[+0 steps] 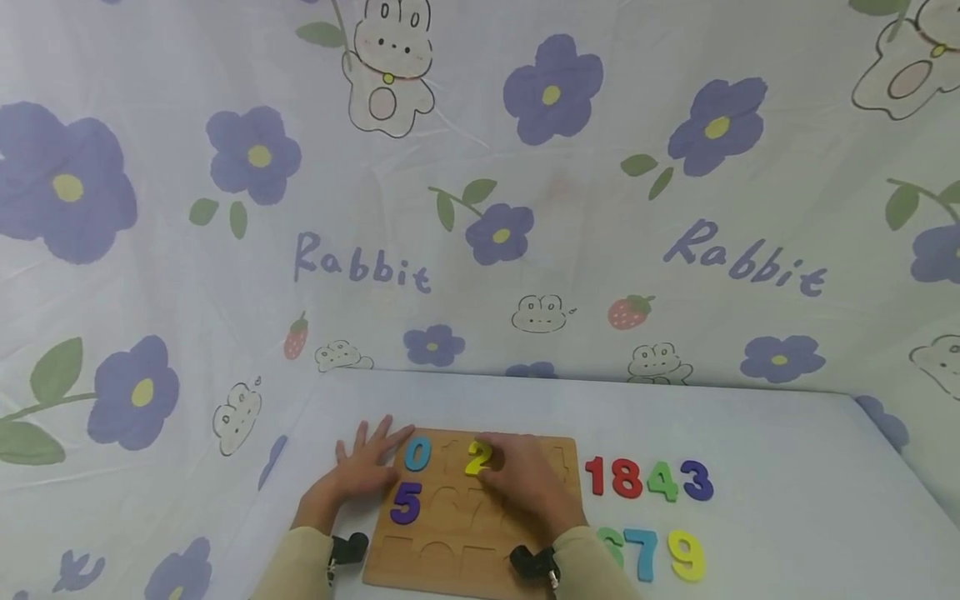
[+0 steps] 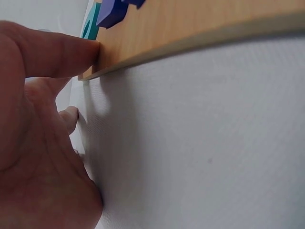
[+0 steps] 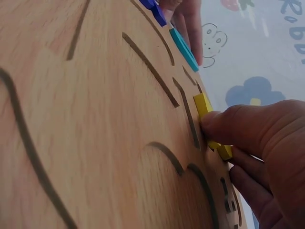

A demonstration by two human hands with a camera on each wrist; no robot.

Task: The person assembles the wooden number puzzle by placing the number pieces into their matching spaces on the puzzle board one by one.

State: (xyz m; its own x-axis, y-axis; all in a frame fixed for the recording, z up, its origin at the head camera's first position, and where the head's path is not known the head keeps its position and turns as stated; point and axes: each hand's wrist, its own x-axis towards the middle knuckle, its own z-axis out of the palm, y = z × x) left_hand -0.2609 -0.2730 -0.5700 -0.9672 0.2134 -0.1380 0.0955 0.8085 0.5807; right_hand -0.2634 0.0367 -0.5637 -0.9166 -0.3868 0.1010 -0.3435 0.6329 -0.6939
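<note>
Arms reach forward in pale sleeves, the left hand spread at the far left corner of a wooden board, its thumb pressing the board's edge. The right hand bends inward over the top row, its grip pinching a yellow number 2 between thumb and fingers, at the third place from the left; whether the piece is seated cannot be told.

The head view alone takes in the loose numerals on the white tabletop to the right: 1, 8, 4 and 3 above a partly hidden 6, then 7 and 9. The left wrist view shows the board's side edge and the shadow beneath; the right wrist view reveals the 2's thick, flat-sided profile.

Carved grooves outline number shapes in the smooth, straight-grained wood. A blue 0 and purple 5 sit at left, before creased cloth printed with flowers and rabbits.
</note>
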